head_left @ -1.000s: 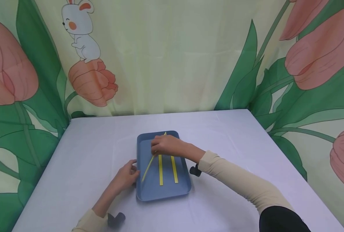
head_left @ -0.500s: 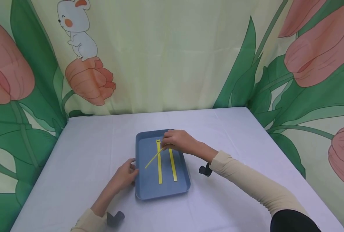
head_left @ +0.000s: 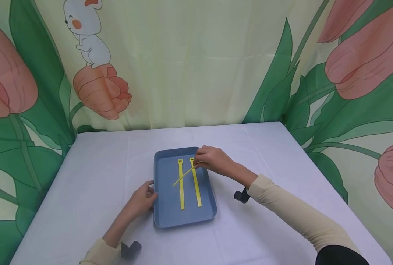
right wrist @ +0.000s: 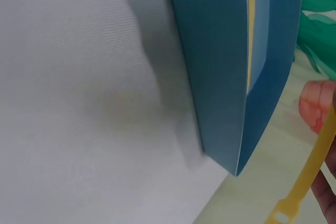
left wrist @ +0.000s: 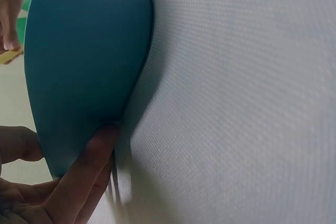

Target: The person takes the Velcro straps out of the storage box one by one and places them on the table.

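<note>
My right hand (head_left: 213, 160) pinches a thin yellow cable tie strap (head_left: 184, 175) above the blue tray (head_left: 166, 214). The strap slants down to the left, over the lying ones. In the right wrist view, the slotted end of this strap (right wrist: 310, 170) sticks out beyond the fingers. Two more yellow straps, a left one (head_left: 181, 195) and a right one (head_left: 197, 188), lie lengthwise in the tray, roughly side by side. At the tray's left edge my left hand (head_left: 142, 198) holds the rim; in the left wrist view its fingers (left wrist: 79, 179) lie along the tray's outer wall.
The tray stands on a table with a white cloth (head_left: 249, 235). Behind the table hangs a curtain (head_left: 196, 73) printed with tulips and a rabbit. A small black device (head_left: 242, 195) is worn at my right wrist, another (head_left: 131, 250) at the left.
My right hand has moved right and slightly away, carrying the strap from the tray's left side to above the lying straps. The left hand keeps its place on the rim.
</note>
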{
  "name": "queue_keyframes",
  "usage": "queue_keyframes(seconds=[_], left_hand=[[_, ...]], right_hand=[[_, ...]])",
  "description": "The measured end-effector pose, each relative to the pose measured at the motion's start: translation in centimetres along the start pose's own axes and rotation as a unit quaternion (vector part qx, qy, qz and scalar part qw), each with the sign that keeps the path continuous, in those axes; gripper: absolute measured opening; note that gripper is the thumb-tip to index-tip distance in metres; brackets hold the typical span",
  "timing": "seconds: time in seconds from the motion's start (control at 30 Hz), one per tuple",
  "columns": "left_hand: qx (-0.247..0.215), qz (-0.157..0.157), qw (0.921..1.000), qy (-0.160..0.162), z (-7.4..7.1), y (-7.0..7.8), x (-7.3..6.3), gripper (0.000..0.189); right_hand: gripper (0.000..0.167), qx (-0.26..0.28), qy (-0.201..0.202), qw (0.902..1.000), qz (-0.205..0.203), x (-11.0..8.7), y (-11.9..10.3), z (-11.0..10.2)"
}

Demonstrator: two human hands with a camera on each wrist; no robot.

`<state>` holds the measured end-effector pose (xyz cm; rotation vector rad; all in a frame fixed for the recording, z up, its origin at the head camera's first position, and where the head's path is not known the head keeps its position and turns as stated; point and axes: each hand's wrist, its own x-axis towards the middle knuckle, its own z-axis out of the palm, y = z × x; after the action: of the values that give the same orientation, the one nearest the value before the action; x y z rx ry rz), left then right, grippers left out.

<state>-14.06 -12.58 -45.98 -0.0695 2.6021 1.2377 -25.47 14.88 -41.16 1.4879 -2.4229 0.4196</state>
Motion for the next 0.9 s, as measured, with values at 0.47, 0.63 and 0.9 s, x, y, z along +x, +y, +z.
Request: queue_keyframes(seconds=[0.47,0.63,0.9], left_hand=[[0.000,0.005,1.0000,-0.004,0.0,0.2,0.0,0.053],[-0.001,0.010,0.9999,-0.005,-0.1,0.2,-0.1,0.053],[0.011,0.007,0.9999,-0.004,-0.1,0.4,-0.1,0.053]], right_hand=[[0.011,0.048,-0.001,0.9925,0.113,-1.4,0.7,-1.1],[0.011,0.066,-0.011,0.9835,0.168,-1.7,0.9,-1.7],[0.009,0.119,0.016,0.9652,0.232,-2.1,1.5,-1.8]])
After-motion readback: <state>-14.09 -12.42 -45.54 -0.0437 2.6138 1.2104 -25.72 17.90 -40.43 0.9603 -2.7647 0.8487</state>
